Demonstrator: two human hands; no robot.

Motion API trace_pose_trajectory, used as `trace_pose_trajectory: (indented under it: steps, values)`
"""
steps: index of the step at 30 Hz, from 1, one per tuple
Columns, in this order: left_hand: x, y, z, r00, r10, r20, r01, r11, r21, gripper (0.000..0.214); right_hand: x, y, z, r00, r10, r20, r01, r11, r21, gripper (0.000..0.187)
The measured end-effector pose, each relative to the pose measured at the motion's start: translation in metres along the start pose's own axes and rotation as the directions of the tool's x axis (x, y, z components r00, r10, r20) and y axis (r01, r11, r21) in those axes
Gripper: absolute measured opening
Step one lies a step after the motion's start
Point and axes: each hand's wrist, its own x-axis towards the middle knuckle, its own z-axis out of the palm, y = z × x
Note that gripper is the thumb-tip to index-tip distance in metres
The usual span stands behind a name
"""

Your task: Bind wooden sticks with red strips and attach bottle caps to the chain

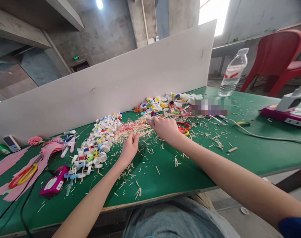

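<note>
My left hand (130,147) is closed above the green table, at the near edge of a heap of thin wooden sticks (142,132). What its fingers hold, if anything, is hidden. My right hand (166,130) pinches a small pale thing over the same heap, too small to name. Beside that hand lie scissors with red and yellow handles (183,127). Left of the sticks spreads a pile of bottle caps with sticks in them (98,148). More loose coloured caps (156,104) lie behind the heap, near red strips (175,109).
A white board (130,79) stands along the back. To the right are a water bottle (233,74), a cable (251,132) and a purple power strip (286,114). Pink paper strips (47,153), other scissors (23,175) and a second purple power strip (55,181) lie left.
</note>
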Motion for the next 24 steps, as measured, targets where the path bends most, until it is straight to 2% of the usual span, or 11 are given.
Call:
trace_pose_trajectory:
  steps: [2,4,6,12,17,22,24]
  values:
    - [0.002,-0.004,-0.002,0.999,-0.014,-0.03,0.012,0.997,-0.07,0.037,0.0,0.005,0.007,0.989,-0.143,0.027,0.143,0.99,0.002,0.049]
    - [0.004,-0.008,-0.005,0.998,-0.029,-0.062,0.022,0.993,-0.113,0.036,-0.001,0.006,0.017,0.951,-0.308,0.007,0.308,0.951,-0.035,0.046]
    - [0.005,-0.009,-0.006,0.996,-0.014,-0.084,0.005,0.994,-0.106,0.034,-0.001,0.005,0.025,0.92,-0.39,-0.021,0.388,0.919,-0.07,0.045]
    - [0.0,0.001,-0.004,0.997,0.079,0.013,-0.079,0.997,0.017,0.032,0.005,0.012,0.036,0.911,-0.41,-0.05,0.405,0.91,-0.085,0.048]
    - [-0.002,0.001,-0.002,0.99,0.133,0.044,-0.137,0.985,0.109,0.028,0.016,0.022,0.041,0.908,-0.419,-0.021,0.417,0.907,-0.064,0.04]
    - [0.0,-0.007,0.001,0.98,0.187,0.069,-0.197,0.965,0.175,0.024,0.041,0.029,0.042,0.896,-0.443,0.004,0.443,0.896,0.027,0.038]
    - [0.001,-0.009,0.002,0.975,0.21,0.075,-0.222,0.948,0.229,0.023,0.055,0.037,0.038,0.919,-0.394,0.025,0.391,0.917,0.077,0.038]
